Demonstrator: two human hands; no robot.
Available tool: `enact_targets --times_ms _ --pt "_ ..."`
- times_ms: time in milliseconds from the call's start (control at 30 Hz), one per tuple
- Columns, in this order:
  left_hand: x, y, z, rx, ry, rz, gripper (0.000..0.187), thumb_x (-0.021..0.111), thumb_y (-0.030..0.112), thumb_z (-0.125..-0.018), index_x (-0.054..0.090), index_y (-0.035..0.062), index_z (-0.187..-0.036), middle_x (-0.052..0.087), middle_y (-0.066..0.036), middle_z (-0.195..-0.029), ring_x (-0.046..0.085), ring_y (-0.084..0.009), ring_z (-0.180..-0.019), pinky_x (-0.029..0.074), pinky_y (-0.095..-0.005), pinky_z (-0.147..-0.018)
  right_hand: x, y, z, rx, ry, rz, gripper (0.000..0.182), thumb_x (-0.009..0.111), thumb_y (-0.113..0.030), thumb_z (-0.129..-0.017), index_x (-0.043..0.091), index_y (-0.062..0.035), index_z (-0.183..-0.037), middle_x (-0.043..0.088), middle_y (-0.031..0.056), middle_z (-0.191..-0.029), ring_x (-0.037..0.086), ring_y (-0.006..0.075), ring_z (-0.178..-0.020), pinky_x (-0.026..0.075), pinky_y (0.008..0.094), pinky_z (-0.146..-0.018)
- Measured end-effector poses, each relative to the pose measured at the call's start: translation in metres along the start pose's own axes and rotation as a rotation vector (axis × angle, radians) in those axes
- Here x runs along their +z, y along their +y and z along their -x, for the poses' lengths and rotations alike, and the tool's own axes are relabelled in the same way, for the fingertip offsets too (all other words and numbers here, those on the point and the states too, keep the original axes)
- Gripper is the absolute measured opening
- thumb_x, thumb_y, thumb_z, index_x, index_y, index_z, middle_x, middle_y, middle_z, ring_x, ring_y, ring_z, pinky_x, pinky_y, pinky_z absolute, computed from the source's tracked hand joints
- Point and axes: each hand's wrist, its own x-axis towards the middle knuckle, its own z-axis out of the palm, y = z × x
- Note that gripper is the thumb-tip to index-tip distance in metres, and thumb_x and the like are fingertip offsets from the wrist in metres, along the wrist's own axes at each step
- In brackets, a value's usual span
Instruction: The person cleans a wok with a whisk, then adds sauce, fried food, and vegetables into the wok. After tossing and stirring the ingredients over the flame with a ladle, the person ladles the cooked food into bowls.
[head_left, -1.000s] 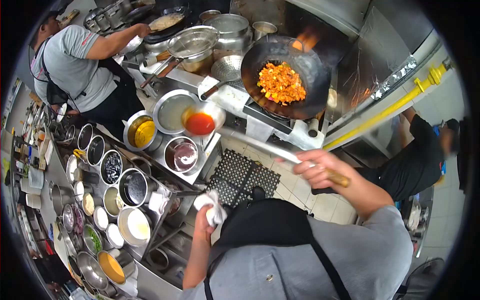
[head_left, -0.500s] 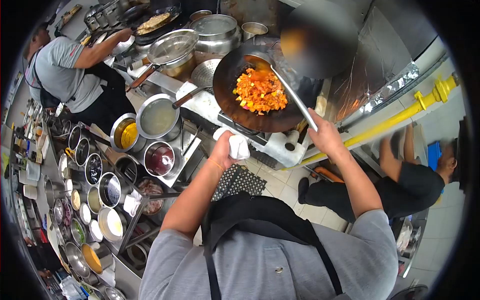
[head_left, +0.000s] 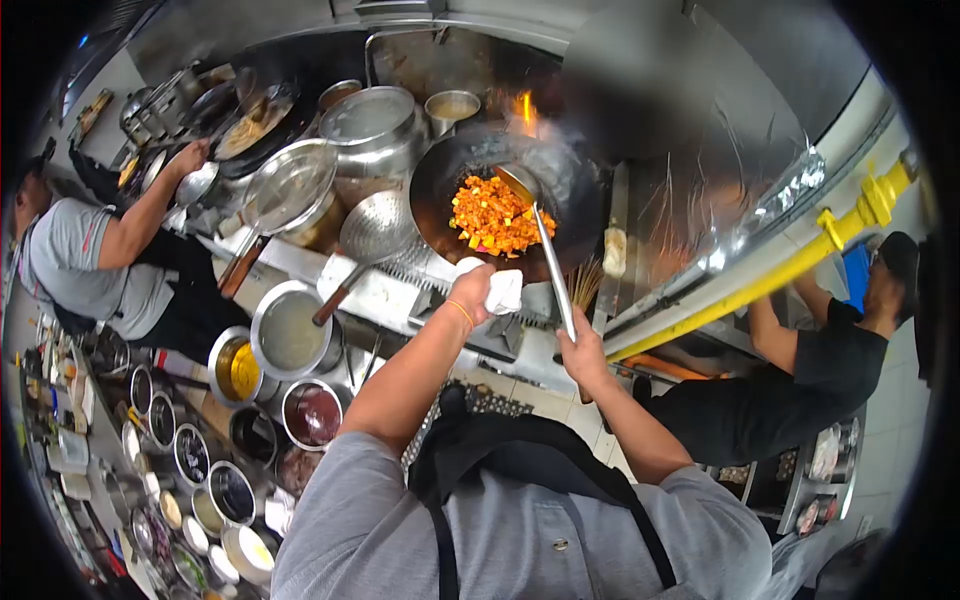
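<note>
Two hands work at the wok (head_left: 435,200) in the head view. The left hand (head_left: 470,290) is clenched on a folded white cloth (head_left: 506,293) at the wok's near rim; the cloth is probably there against heat, with a flame (head_left: 527,112) rising behind. Whether the fingers also grip the rim, I cannot tell. The right hand (head_left: 584,355) is wrapped round the ladle (head_left: 553,262) low on its handle, presumably for reach, with the bowl down in the wok against the orange-red food (head_left: 490,215), which lies heaped inside. A strainer (head_left: 378,228) rests just left of the wok, its handle over a pot (head_left: 258,340) of cloudy liquid, likely placed for easy grabbing. No brand, label or writing can be read.
</note>
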Motion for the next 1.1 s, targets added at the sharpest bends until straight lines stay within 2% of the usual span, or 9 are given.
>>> enact_targets --times_ms 167,267,400,533,633,800,967,1033,1100 --pt "-0.013 0.027 -0.079 -0.026 -0.004 0.110 0.020 0.040 0.015 -0.092 0.055 0.0027 -0.096 0.063 -0.011 -0.084 0.065 -0.0259 -0.071 0.055 -0.0461 -0.062 -0.002 -0.003 -0.068 -0.246 0.199 0.138 0.054 0.057 -0.015 -0.088 0.038 -0.0088 -0.138 0.065 0.0194 -0.096 0.066 0.0309 -0.079 0.052 0.0370 -0.072" --pt "-0.019 0.025 -0.087 0.011 0.041 0.129 0.019 0.042 0.014 -0.091 0.054 0.0013 -0.098 0.063 -0.013 -0.085 0.065 -0.0271 -0.073 0.056 -0.0455 -0.063 0.001 -0.056 -0.075 0.471 -0.007 -0.621 0.043 0.054 -0.010 -0.091 0.046 -0.0089 -0.133 0.051 -0.0017 -0.070 0.045 0.0034 -0.053 0.040 0.0204 -0.045" --pt "-0.025 0.027 -0.092 0.004 0.076 0.134 0.019 0.044 0.012 -0.089 0.053 -0.0015 -0.100 0.064 -0.015 -0.086 0.066 -0.0286 -0.072 0.057 -0.0454 -0.061 0.060 -0.010 -0.077 0.204 0.130 -0.030 0.047 0.058 -0.010 -0.088 0.044 0.0042 -0.130 0.058 0.0165 -0.118 0.052 0.0229 -0.112 0.036 0.0299 -0.100" --pt "-0.026 0.038 -0.092 -0.007 0.140 0.071 0.020 0.044 0.013 -0.090 0.054 -0.0012 -0.101 0.064 -0.015 -0.087 0.066 -0.0286 -0.071 0.057 -0.0454 -0.061 0.057 -0.017 -0.084 -0.090 0.243 -0.018 0.044 0.057 -0.011 -0.089 0.046 -0.0033 -0.131 0.062 0.0119 -0.096 0.063 0.0232 -0.084 0.050 0.0318 -0.078" --pt "-0.032 0.036 -0.103 0.001 0.098 0.126 0.025 0.053 0.012 -0.081 0.053 -0.0012 -0.102 0.063 -0.013 -0.088 0.067 -0.0282 -0.072 0.056 -0.0434 -0.060 0.007 -0.070 -0.085 0.563 -0.119 -1.064 0.044 0.054 -0.013 -0.091 0.041 -0.0166 -0.133 0.043 -0.0015 -0.057 0.039 0.0078 -0.036 0.031 0.0256 -0.031" --pt "-0.025 0.048 -0.032 -0.107 -0.101 -0.061 0.019 0.052 0.029 -0.092 0.059 0.0130 -0.085 0.063 -0.002 -0.072 0.062 -0.0168 -0.059 0.052 -0.0345 -0.055 0.007 -0.049 -0.099 0.223 0.002 0.020 0.035 0.057 -0.007 -0.083 0.054 -0.0010 -0.117 0.062 0.0136 -0.077 0.058 0.0210 -0.064 0.047 0.0304 -0.063" --pt "-0.068 -0.017 0.098 0.037 0.009 0.030 0.018 0.061 0.020 -0.084 0.059 0.0043 -0.093 0.062 -0.005 -0.072 0.061 -0.0174 -0.060 0.051 -0.0310 -0.052 -0.027 0.023 -0.095 0.497 -0.446 -1.200 0.048 0.053 -0.009 -0.088 0.041 -0.0102 -0.134 0.049 0.0052 -0.062 0.047 0.0182 -0.041 0.041 0.0353 -0.038" --pt "-0.085 -0.058 0.152 0.067 0.193 -0.067 0.030 0.063 0.020 -0.080 0.059 -0.0039 -0.098 0.063 -0.010 -0.078 0.063 -0.0203 -0.065 0.052 -0.0338 -0.057 0.013 0.066 -0.117 -0.346 0.228 0.328 0.043 0.056 -0.010 -0.085 0.047 -0.0035 -0.127 0.059 0.0087 -0.072 0.056 0.0226 -0.058 0.049 0.0366 -0.057" --pt "-0.102 -0.100 0.218 0.095 0.555 -0.281 0.040 0.063 0.026 -0.078 0.062 -0.0073 -0.099 0.065 -0.014 -0.092 0.065 -0.0195 -0.075 0.051 -0.0309 -0.064 0.006 0.028 -0.113 -0.154 -0.034 -0.025 0.043 0.058 -0.011 -0.083 0.049 0.0009 -0.123 0.063 0.0094 -0.082 0.059 0.0241 -0.075 0.049 0.0347 -0.074"
